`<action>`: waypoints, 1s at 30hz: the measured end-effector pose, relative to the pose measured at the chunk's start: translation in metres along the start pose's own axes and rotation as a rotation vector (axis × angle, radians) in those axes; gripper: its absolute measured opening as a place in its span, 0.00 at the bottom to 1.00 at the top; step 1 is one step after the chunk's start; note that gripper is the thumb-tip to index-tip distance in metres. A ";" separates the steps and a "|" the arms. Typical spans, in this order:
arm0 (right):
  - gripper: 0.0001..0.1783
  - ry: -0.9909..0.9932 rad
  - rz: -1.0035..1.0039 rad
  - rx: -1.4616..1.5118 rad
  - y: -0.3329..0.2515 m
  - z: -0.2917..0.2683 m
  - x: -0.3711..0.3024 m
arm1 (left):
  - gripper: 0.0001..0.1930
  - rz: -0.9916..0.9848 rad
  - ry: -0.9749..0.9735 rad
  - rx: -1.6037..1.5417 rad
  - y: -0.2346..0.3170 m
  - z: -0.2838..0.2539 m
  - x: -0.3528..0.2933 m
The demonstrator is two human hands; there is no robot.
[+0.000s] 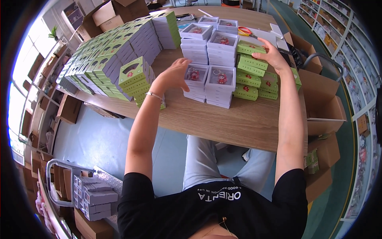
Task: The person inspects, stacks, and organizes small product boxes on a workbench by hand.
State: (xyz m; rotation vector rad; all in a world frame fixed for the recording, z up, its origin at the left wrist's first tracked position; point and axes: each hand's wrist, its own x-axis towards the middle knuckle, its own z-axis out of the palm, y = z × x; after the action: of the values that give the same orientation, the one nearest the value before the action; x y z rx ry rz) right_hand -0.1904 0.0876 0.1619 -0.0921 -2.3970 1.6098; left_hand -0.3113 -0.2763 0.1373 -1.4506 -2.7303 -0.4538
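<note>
We are holding our left hand (172, 76) with thumb and fingers wide apart beside the stacked white boxes (219, 92), which are standing at the upper centre of the frame. Toward the upper right, we are placing our right hand (273, 56) at the stacked green boxes (251, 68); whether it is gripping one, we are unable to tell. Orange-handled scissors (245, 30) are lying beyond.

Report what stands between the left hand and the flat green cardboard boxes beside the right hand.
In the head view, stacks of rectangular white boxes, the top ones showing red figures, stand between the left hand and the green boxes.
</note>
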 end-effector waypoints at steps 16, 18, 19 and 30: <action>0.50 0.300 -0.595 -0.341 -0.038 0.102 -0.124 | 0.52 -0.267 0.027 -0.114 -0.002 0.006 -0.018; 0.50 0.272 -0.584 -0.359 -0.040 0.119 -0.130 | 0.51 -0.257 0.143 -0.102 0.013 -0.004 -0.029; 0.50 0.245 -0.568 -0.378 -0.039 0.124 -0.130 | 0.51 -0.244 0.254 -0.091 0.024 -0.011 -0.035; 0.51 0.120 -0.589 -0.230 -0.048 0.140 -0.127 | 0.52 -0.013 0.205 -0.090 0.068 -0.052 -0.086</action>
State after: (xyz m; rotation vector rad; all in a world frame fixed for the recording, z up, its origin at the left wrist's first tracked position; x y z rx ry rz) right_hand -0.0969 -0.0815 0.1345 0.4240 -2.2158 1.0312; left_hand -0.2131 -0.3233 0.1911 -1.3222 -2.5905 -0.6926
